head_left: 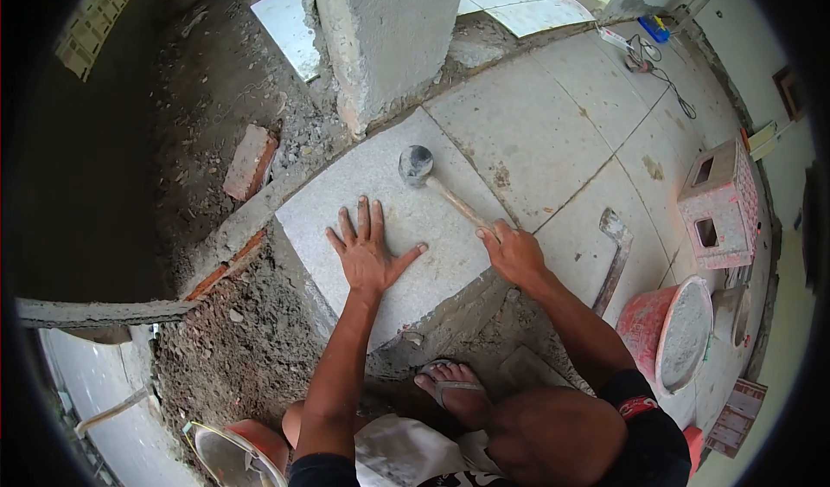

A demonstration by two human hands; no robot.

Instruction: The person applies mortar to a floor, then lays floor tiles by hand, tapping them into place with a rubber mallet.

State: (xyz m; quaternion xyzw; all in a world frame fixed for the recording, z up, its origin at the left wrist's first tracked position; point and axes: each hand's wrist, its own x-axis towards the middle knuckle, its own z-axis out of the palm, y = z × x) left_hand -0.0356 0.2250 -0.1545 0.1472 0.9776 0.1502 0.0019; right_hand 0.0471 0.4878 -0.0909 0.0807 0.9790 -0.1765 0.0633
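Observation:
A light grey floor tile [406, 227] lies in front of me, its near edge on wet mortar [467, 318]. My left hand [367, 253] rests flat on the tile, fingers spread. In my right hand [512, 252] is the wooden handle of a rubber mallet [416, 165], fingers wrapped round it near the tile's right edge. The mallet's dark head is over the far part of the tile, beyond my left hand.
Beyond the tile stands a concrete pillar [385, 46]. A brick [251, 162] lies on the dirt at left. Laid tiles [553, 132] stretch to the right, with a metal square [616, 253], a red bucket [644, 331] and a pink plastic stool [718, 201]. Another bucket [264, 439] sits lower left.

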